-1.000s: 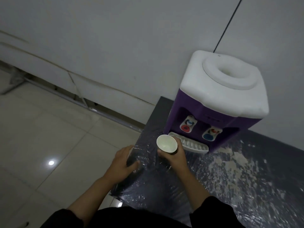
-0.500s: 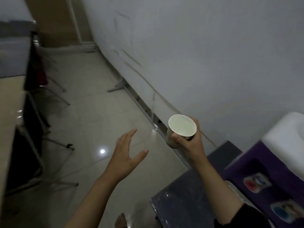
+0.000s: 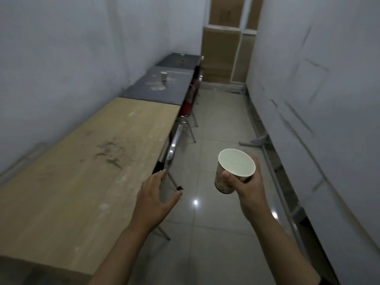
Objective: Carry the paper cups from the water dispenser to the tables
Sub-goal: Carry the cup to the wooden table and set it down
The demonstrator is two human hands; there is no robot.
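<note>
My right hand [image 3: 247, 189] grips a paper cup [image 3: 234, 169], white inside with a patterned outside, held upright over the tiled floor. My left hand [image 3: 155, 200] hovers with fingers spread and nothing in it, just off the front edge of a long wooden table [image 3: 82, 171] on the left. Beyond that stands a dark table [image 3: 176, 89] carrying another paper cup [image 3: 163, 76]. A second dark table [image 3: 178, 59] follows at the far end. The water dispenser is out of view.
A narrow tiled aisle [image 3: 216, 124] runs between the tables on the left and a white wall [image 3: 318, 99] on the right. Red chairs [image 3: 188, 105] are tucked under the dark table. Metal rails [image 3: 273, 171] lie along the right wall's base. Brown panels [image 3: 224, 48] close the far end.
I have turned away from the water dispenser to face down the aisle of tables. The cup stays in my right hand, and my left hand has left the dispenser table and hangs free.
</note>
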